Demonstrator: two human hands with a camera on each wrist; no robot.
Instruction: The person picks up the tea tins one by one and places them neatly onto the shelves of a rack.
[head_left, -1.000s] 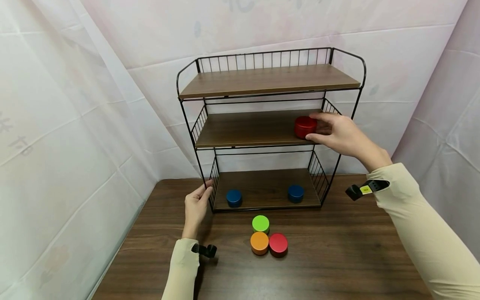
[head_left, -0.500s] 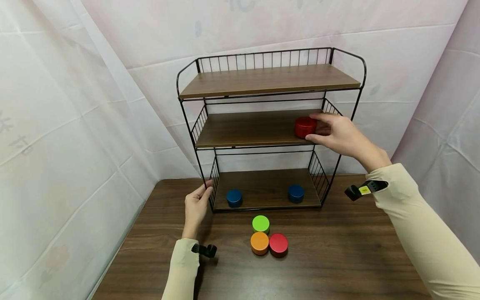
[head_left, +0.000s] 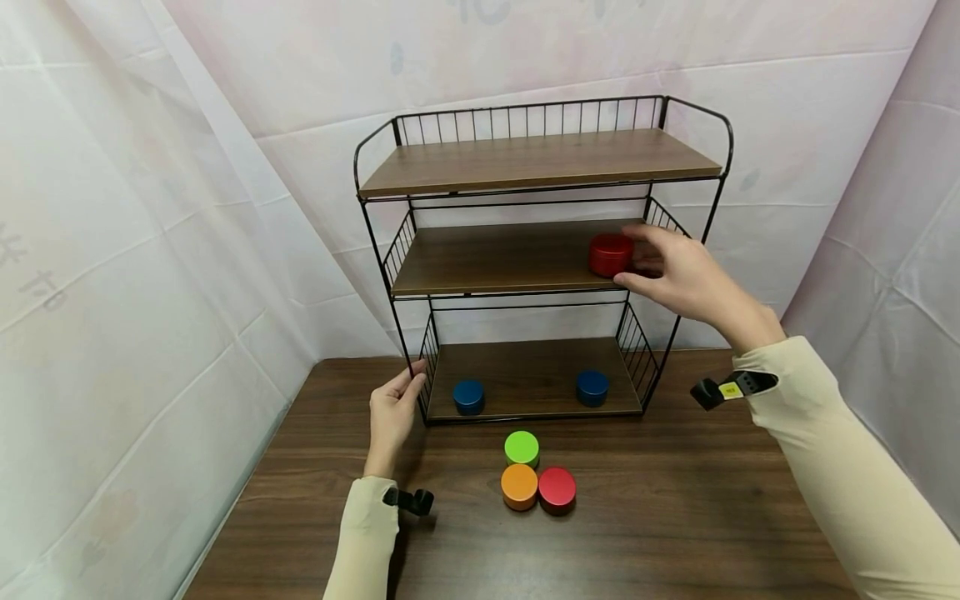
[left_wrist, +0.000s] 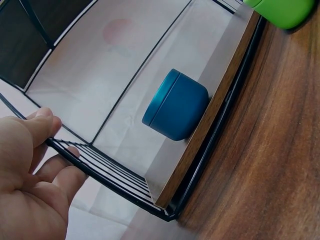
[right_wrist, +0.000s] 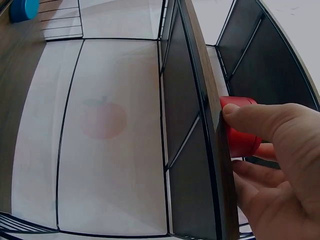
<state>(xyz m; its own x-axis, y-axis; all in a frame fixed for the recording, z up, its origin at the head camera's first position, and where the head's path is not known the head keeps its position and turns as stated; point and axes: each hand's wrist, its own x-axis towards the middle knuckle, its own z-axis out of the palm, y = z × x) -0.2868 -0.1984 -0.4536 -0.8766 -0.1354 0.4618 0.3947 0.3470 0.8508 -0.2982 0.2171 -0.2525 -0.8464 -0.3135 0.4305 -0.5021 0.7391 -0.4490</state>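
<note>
A red round tin point(head_left: 611, 255) stands near the right end of the middle board of a black wire-framed shelf rack point(head_left: 540, 158). My right hand point(head_left: 678, 271) is spread around the tin's right side, thumb in front and fingers behind, loosely. In the right wrist view the thumb overlaps the edge of the red tin point(right_wrist: 242, 135). My left hand point(head_left: 392, 408) pinches the rack's left front upright low down, thumb and fingers around the wire point(left_wrist: 70, 155). Close by in the left wrist view, a blue tin point(left_wrist: 177, 105) sits on the bottom board.
Two blue tins stand on the bottom board, one left point(head_left: 468, 397) and one right point(head_left: 592, 388). On the table point(head_left: 675, 517) before the rack, a green tin point(head_left: 521, 447), an orange tin point(head_left: 519, 486) and a red one point(head_left: 557, 489) cluster together. A pale cloth point(head_left: 300, 50) hangs behind.
My right thumb and fingers have parted slightly and the hand has drawn a little to the right. The red tin stays in place on the middle board. The left hand has not moved.
</note>
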